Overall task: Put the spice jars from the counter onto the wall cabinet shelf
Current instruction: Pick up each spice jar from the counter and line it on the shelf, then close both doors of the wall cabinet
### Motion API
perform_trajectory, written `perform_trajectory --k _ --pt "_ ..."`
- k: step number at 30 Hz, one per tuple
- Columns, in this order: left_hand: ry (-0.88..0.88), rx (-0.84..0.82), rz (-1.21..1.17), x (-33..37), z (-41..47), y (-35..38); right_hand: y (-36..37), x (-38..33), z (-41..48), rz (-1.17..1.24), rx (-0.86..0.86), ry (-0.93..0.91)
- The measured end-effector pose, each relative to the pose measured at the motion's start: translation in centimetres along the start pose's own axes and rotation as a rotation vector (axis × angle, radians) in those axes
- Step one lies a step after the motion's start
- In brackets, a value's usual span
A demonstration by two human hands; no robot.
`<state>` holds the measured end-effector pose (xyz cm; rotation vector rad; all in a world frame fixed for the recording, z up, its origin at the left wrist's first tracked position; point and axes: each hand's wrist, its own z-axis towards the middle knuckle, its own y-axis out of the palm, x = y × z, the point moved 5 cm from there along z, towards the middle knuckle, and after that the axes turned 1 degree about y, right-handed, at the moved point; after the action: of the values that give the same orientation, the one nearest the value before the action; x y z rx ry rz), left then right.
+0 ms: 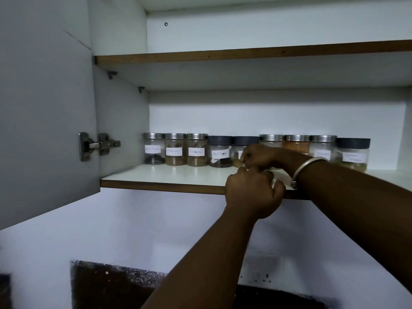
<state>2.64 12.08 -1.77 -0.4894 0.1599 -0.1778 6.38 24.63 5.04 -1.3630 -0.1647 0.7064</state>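
A row of several labelled spice jars stands along the back of the lower cabinet shelf (169,177), from a steel-lidded jar (153,150) on the left to a dark-lidded jar (353,153) on the right. My right hand (260,156), with a metal bangle on its wrist, reaches in from the right. Its fingertips pinch the front of a dark-lidded jar (242,141) in the middle of the row. My left hand (252,192) is at the shelf's front edge just below, fingers curled, knuckles touching the right fingertips. Both hands hide that jar's base and part of the steel-lidded jar behind.
The cabinet door (44,108) stands open at the left on its hinge (98,144). An upper shelf (200,57) runs above. Below are a white wall, a wall socket (260,273) and a dark speckled counter (111,284).
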Motion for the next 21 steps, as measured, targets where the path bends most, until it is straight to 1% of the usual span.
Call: perform_trajectory --k 2,5,9,11,13,15,19,21 --pt "-0.019 -0.021 -0.017 0.0 0.0 -0.1 -0.5 0.1 -1.3 0.092 -0.014 0.017" --pt "-0.058 -0.089 -0.120 0.0 0.1 -0.6 -1.0 0.3 -4.6 0.200 -0.070 0.039" --pt "-0.072 -0.250 -0.275 -1.0 -0.8 -2.8 -0.6 -1.4 -10.0 0.217 -0.104 0.007" --pt "-0.131 -0.266 -0.393 -2.1 -1.7 -5.0 -0.2 -3.0 -12.3 0.257 -0.080 -0.030" --pt "-0.173 -0.195 -0.437 -3.2 -3.3 -8.1 0.6 -5.5 -14.2 0.350 -0.060 -0.113" --pt "-0.195 -0.100 -0.396 -4.0 -5.5 -11.7 1.3 -8.4 -16.0 0.416 -0.007 -0.179" --pt "-0.220 0.053 -0.274 -6.5 -11.4 -21.1 3.5 -17.6 -19.1 0.557 0.118 -0.384" --pt "-0.248 0.143 -0.148 -7.7 -14.2 -26.7 4.7 -22.8 -20.5 0.655 0.158 -0.510"
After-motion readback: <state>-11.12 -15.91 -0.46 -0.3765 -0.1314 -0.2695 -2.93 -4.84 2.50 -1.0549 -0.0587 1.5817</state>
